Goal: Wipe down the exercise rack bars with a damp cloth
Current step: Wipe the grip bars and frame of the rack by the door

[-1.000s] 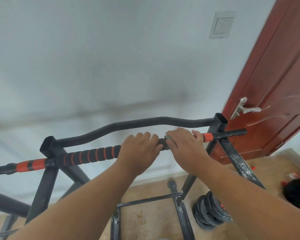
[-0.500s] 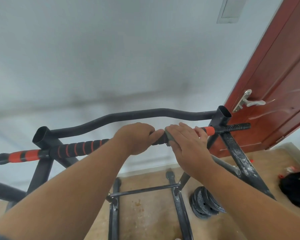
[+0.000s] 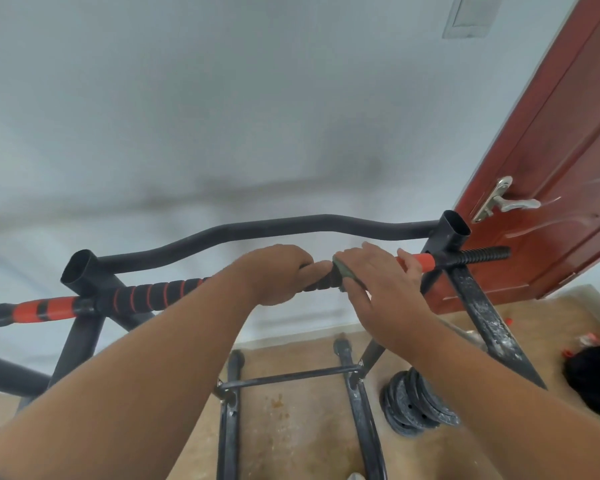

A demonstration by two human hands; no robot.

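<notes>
- Head view: left hand [image 3: 278,273] is curled over the padded bar [image 3: 160,292] near its middle, fingers wrapped round it – a firm grip, nothing else in it.
- Right hand [image 3: 381,282] lies just beside the left, fingers fairly straight, pressing a grey-green cloth [image 3: 342,270] onto the same bar; only the cloth's edge shows under the palm, so how much is wrapped round the bar can't be told.
- The bar is black foam w/ orange rings, orange sleeve [image 3: 418,261] at the right end by the upright post [image 3: 454,233], threaded end [image 3: 482,254] sticking out past it.
- Curved black top bar [image 3: 257,226] runs behind both hands, apart from them.
- On the floor below – frame rails [image 3: 229,410], a stack of weight plates [image 3: 416,403] at right, a black bag [image 3: 596,379] further right.
- Red door [image 3: 568,150] w/ a metal handle [image 3: 503,202] stands behind the rack's right side.
</notes>
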